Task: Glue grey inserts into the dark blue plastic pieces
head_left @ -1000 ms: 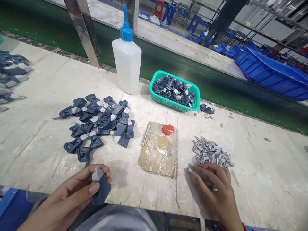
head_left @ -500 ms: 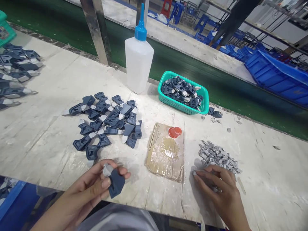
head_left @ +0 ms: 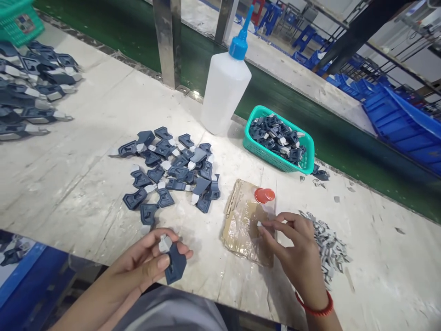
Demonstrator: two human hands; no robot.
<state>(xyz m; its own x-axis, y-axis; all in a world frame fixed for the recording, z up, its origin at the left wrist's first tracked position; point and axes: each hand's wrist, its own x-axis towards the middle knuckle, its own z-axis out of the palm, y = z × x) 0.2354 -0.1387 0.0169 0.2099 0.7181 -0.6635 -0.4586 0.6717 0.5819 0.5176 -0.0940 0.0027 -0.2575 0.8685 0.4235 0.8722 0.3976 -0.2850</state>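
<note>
My left hand point(head_left: 155, 257) is closed around a dark blue plastic part point(head_left: 176, 264) with a light grey piece at its upper end. Between thumb and fingertips, my right hand point(head_left: 292, 239) pinches a small light grey piece point(head_left: 259, 224). It hovers over a tape-covered cardboard pad point(head_left: 241, 230) with a shiny wet patch. A red cap-like thing point(head_left: 264, 195) lies on the pad's far edge. Just right of that hand is a pile of small grey pieces point(head_left: 332, 248), partly hidden by it. Several more blue and grey parts point(head_left: 179, 172) lie loose beyond my left hand.
A white squeeze bottle point(head_left: 225, 87) with a blue nozzle stands behind the loose parts. Right of it, a green basket point(head_left: 279, 163) holds similar parts. More parts point(head_left: 37, 92) lie at far left beside another green basket point(head_left: 20, 23). A metal post point(head_left: 167, 46) rises at the table's back edge.
My right hand has moved left from the grey pile to above the cardboard pad, with a small grey piece in its fingertips. My left hand keeps its hold; the whole view has shifted slightly.
</note>
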